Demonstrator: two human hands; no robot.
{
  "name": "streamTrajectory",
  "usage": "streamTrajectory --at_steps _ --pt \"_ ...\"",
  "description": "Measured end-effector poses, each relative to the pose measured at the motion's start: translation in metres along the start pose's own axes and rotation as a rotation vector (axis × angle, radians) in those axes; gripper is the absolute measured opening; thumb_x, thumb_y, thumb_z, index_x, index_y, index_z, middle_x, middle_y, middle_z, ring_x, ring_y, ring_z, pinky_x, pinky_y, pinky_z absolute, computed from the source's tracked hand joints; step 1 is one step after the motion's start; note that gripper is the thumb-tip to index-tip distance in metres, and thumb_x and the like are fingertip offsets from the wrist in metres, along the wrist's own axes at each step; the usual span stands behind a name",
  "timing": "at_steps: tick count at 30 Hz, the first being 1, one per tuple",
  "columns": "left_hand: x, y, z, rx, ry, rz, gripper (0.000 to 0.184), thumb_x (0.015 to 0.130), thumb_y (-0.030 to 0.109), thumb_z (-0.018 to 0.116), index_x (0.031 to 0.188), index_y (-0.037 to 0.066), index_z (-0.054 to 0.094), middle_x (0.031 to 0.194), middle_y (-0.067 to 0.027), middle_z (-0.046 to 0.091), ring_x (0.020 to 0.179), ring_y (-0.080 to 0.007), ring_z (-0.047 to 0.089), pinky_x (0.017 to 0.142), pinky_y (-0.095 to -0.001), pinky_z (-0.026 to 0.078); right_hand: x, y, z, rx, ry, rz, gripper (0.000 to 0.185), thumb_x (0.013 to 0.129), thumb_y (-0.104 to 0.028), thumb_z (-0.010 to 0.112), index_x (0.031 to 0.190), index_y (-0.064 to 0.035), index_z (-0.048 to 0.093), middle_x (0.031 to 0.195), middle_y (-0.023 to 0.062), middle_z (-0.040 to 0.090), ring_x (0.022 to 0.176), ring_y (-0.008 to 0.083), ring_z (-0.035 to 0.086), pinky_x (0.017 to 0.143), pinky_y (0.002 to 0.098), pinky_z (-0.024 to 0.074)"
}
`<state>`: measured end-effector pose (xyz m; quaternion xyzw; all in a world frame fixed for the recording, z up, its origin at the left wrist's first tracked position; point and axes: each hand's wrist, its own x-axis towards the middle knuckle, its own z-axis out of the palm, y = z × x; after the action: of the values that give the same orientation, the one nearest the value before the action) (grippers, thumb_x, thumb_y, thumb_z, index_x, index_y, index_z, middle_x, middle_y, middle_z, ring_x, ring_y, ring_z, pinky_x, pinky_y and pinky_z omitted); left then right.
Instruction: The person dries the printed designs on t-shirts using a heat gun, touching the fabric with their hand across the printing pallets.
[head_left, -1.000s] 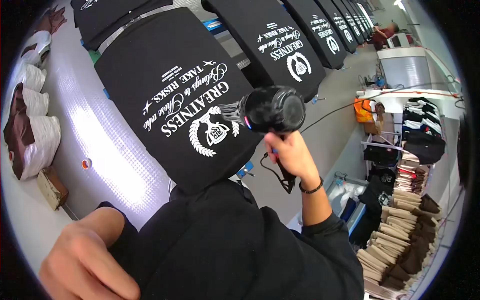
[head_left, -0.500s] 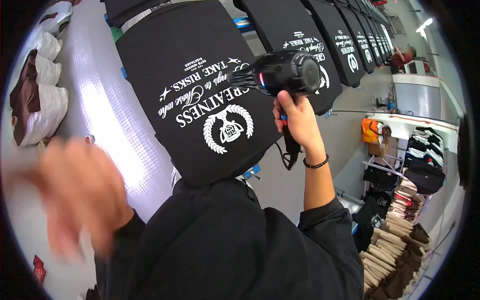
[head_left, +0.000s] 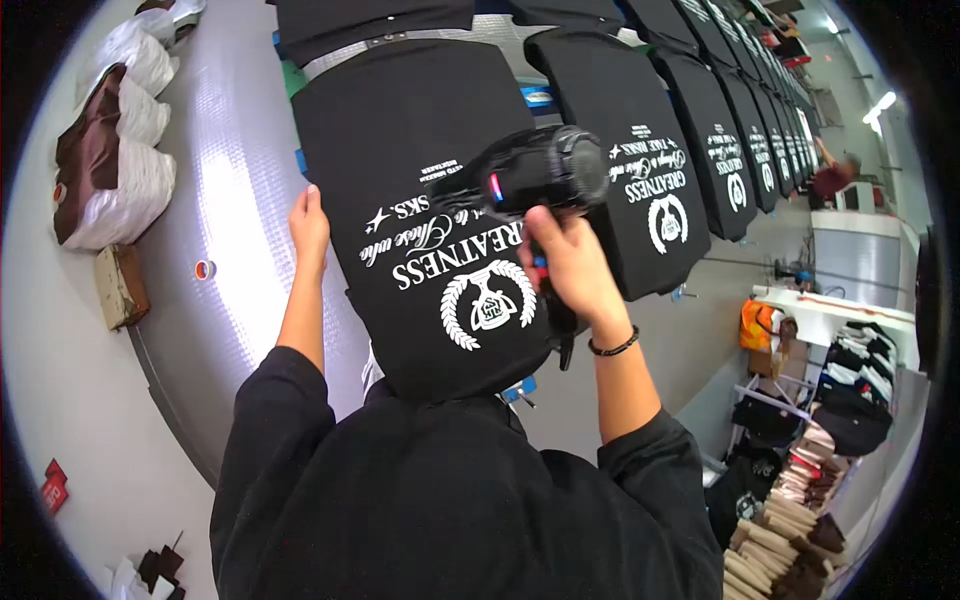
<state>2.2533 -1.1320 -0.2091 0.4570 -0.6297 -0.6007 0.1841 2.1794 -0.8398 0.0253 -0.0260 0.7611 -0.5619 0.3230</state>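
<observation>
My right hand [head_left: 565,262] is closed around the handle of a black hair dryer [head_left: 535,178]. Its dark nozzle points left over white lettering on a black T-shirt [head_left: 410,110], covering some of the words. This shirt lies flat on a board in front of me, with a laurel emblem near my body. Beside the shirt's left edge is my left hand [head_left: 310,228], its visible fingers stretched away from me and nothing seen in them. Whether it presses on the edge is unclear.
More black printed shirts [head_left: 625,110] lie on boards in a row to the right. A small orange-rimmed roll [head_left: 204,270] sits on the silvery table surface [head_left: 225,170]. White bundles [head_left: 140,195] and a cardboard box [head_left: 121,287] stand left. Folded garments [head_left: 770,540] fill shelving at right; another person [head_left: 832,178] is far off.
My left hand has moved from a blur at lower left to the shirt's left edge. The dryer's nozzle has shifted left across the lettering. The camera view has shifted too.
</observation>
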Motion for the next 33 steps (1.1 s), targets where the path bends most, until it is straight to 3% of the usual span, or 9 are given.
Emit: streamTrajectory --at_steps 8,10,15,18,19,22,25,28,33 --pt "0.036 0.01 -0.007 -0.134 0.02 0.017 0.048 0.099 0.038 0.052 0.113 -0.006 0.066 0.094 -0.0118 0.07 0.091 -0.0217 0.064 0.086 -0.0346 0.048 0.001 -0.005 0.044 -0.041 -0.158 -0.02 0.037 0.094 -0.036 0.064 0.083 -0.0008 0.06 0.058 0.0 0.054 0.047 0.0072 0.051 0.045 0.0243 0.0406" --pt "0.039 0.003 -0.011 -0.055 0.04 0.059 0.048 0.098 0.038 0.053 0.113 -0.006 0.066 0.097 -0.0135 0.07 0.094 -0.0226 0.064 0.087 -0.0345 0.048 0.001 -0.006 0.042 -0.173 -0.151 0.017 0.032 0.1 -0.033 0.055 0.09 -0.0025 0.053 0.065 0.0012 0.053 0.05 0.0082 0.049 0.047 0.0236 0.0405" --pt "0.026 0.015 -0.015 0.177 0.121 0.23 0.048 0.098 0.038 0.055 0.119 -0.004 0.065 0.111 -0.017 0.07 0.106 -0.0233 0.065 0.093 -0.0316 0.047 -0.01 -0.004 0.045 -0.065 -0.278 0.057 0.031 0.099 -0.032 0.056 0.091 -0.0027 0.053 0.064 0.0026 0.052 0.051 0.0093 0.051 0.047 0.0235 0.041" --pt "0.011 0.029 -0.022 0.222 0.108 0.297 0.049 0.097 0.038 0.056 0.121 -0.004 0.063 0.115 -0.0212 0.067 0.111 -0.0296 0.064 0.096 -0.0368 0.047 -0.027 0.009 0.052 -0.255 -0.201 -0.064 0.04 0.093 -0.035 0.065 0.077 0.0009 0.057 0.062 0.0066 0.058 0.049 0.0095 0.053 0.047 0.0279 0.0431" --pt "0.01 0.026 -0.023 0.223 0.103 0.295 0.049 0.097 0.038 0.056 0.121 -0.004 0.063 0.115 -0.0212 0.067 0.111 -0.0296 0.064 0.096 -0.0368 0.047 -0.033 0.008 0.05 -0.299 -0.223 -0.068 0.028 0.099 -0.027 0.054 0.084 -0.0024 0.055 0.065 0.0032 0.053 0.051 0.0103 0.05 0.049 0.0263 0.0423" --pt "0.012 0.018 -0.026 0.307 0.068 0.346 0.05 0.097 0.039 0.055 0.123 -0.003 0.062 0.119 -0.0212 0.066 0.112 -0.0319 0.063 0.097 -0.0387 0.046 -0.045 0.014 0.035 0.006 -0.243 0.108 0.025 0.097 -0.018 0.054 0.079 -0.0008 0.054 0.067 0.0044 0.054 0.054 0.0122 0.052 0.051 0.0257 0.0421" --pt "0.015 0.02 -0.024 0.413 0.077 0.418 0.052 0.096 0.04 0.055 0.126 -0.003 0.06 0.123 -0.0215 0.063 0.115 -0.0346 0.059 0.101 -0.0409 0.044 -0.058 0.022 0.024 -0.148 -0.162 0.11 0.025 0.098 -0.022 0.05 0.086 -0.0002 0.053 0.069 0.0053 0.055 0.053 0.013 0.052 0.05 0.0265 0.0423" --pt "0.027 0.027 -0.018 0.519 0.079 0.477 0.054 0.095 0.04 0.055 0.128 -0.002 0.058 0.126 -0.0221 0.061 0.118 -0.0372 0.056 0.104 -0.0424 0.041 -0.064 0.023 0.003 0.052 -0.094 0.082 0.052 0.094 -0.053 0.056 0.096 -0.0009 0.051 0.072 0.0064 0.055 0.053 0.0137 0.053 0.049 0.0263 0.0435" --pt "0.072 0.034 0.003 0.652 0.09 0.635 0.055 0.095 0.039 0.054 0.133 -0.001 0.053 0.132 -0.0223 0.056 0.122 -0.0385 0.051 0.105 -0.0439 0.04 -0.077 0.033 -0.002 0.074 -0.12 0.076 0.057 0.092 -0.056 0.057 0.098 -0.0002 0.05 0.073 0.0064 0.055 0.052 0.0136 0.052 0.049 0.0261 0.0433"
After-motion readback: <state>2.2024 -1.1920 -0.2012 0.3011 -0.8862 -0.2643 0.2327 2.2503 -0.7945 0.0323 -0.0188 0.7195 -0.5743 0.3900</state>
